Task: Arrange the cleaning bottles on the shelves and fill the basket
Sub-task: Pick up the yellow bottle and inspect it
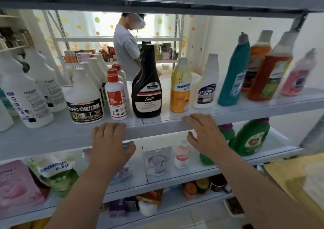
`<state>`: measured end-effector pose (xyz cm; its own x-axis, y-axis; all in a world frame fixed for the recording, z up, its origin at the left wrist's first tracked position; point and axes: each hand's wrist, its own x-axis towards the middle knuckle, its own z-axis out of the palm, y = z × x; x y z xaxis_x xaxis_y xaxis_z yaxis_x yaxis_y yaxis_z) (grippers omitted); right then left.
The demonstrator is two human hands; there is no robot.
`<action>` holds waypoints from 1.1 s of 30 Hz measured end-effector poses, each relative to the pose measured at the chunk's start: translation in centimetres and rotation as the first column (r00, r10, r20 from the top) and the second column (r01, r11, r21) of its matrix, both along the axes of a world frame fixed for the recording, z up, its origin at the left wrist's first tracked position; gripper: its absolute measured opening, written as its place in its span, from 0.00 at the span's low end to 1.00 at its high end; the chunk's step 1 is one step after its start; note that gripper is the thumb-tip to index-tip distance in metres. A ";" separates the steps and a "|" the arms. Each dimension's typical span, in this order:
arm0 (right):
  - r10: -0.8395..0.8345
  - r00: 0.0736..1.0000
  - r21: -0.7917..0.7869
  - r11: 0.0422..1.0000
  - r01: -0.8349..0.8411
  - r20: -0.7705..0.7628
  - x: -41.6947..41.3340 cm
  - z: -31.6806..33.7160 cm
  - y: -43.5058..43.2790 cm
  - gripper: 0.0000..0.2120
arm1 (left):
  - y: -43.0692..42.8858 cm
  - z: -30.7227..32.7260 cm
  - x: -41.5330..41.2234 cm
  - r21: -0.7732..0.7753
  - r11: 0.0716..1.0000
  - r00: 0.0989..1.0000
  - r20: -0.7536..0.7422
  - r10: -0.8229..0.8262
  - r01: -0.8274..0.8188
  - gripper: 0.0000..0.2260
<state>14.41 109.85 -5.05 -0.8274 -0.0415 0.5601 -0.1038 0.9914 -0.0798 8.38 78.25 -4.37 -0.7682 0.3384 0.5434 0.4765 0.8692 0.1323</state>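
Fingers of left hand and right hand rest straight on the shelf edge, holding nothing.
Black Sam bottle stands upright on it, at twelve o'clock from them.

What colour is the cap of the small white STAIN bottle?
Red; the cap of the STAIN bottle shows best in the head view.

The left hand and right hand rest side by side on the front edge of a shelf. Behind them on it stands a row: the Sam bottle midway, a seaways bottle to its right, a jug to its left. A pouch lies on the lower shelf
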 end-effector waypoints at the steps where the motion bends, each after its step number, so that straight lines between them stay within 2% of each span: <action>1: -0.010 1.000 -0.007 1.000 0.010 -0.001 0.0 0.1 1.2 0.27 | 1.2 0.3 0.5 0.016 0.999 0.999 -0.007 -0.050 0.050 0.27; 5: -0.013 1.000 -0.018 1.000 0.013 -0.023 -0.1 0.0 6.0 0.28 | 8.3 1.4 2.6 0.012 0.977 0.977 0.029 -0.212 0.211 0.26; 8: 0.000 1.000 0.015 1.000 0.000 -0.012 -0.4 -0.9 8.4 0.33 | 13.5 2.1 3.0 0.196 0.956 0.959 0.138 -0.249 0.220 0.32; 12: 0.035 0.999 -0.012 0.999 -0.035 -0.020 -1.1 -2.2 9.0 0.37 | 19.2 3.4 1.3 0.464 0.883 0.958 0.214 -0.191 0.073 0.39; 14: 0.044 0.999 -0.022 0.999 -0.045 -0.022 -1.4 -2.7 9.1 0.38 | 21.4 4.2 -0.1 0.558 0.829 0.947 0.283 -0.153 -0.033 0.38; 19: 0.098 0.995 0.004 0.995 -0.098 -0.001 -1.8 -2.9 9.9 0.39 | 24.5 5.0 -3.5 0.626 0.745 0.941 0.338 0.009 -0.232 0.41; 23: 0.134 0.990 0.017 0.991 -0.133 -0.033 -1.8 -2.8 10.3 0.41 | 25.1 4.6 -4.8 0.606 0.726 0.928 0.352 0.121 -0.325 0.38; 27: 0.158 0.987 0.019 0.987 -0.158 0.035 -1.4 -2.4 10.5 0.42 | 24.8 4.3 -4.0 0.636 0.716 0.948 0.295 0.120 -0.288 0.37; 30: 0.181 0.972 -0.030 0.983 -0.179 0.150 -1.0 -1.3 10.5 0.41 | 24.0 4.7 -1.9 0.673 0.701 0.960 0.273 0.060 -0.236 0.36; 32: 0.208 0.959 -0.124 0.975 -0.187 0.192 -0.5 -0.1 10.1 0.36 | 23.3 5.3 0.3 0.702 0.691 0.973 0.231 0.011 -0.174 0.36; 33: 0.246 0.950 -0.242 0.950 -0.197 0.193 0.0 0.6 9.7 0.32 | 23.0 5.5 1.6 0.716 0.684 0.978 0.208 -0.019 -0.139 0.37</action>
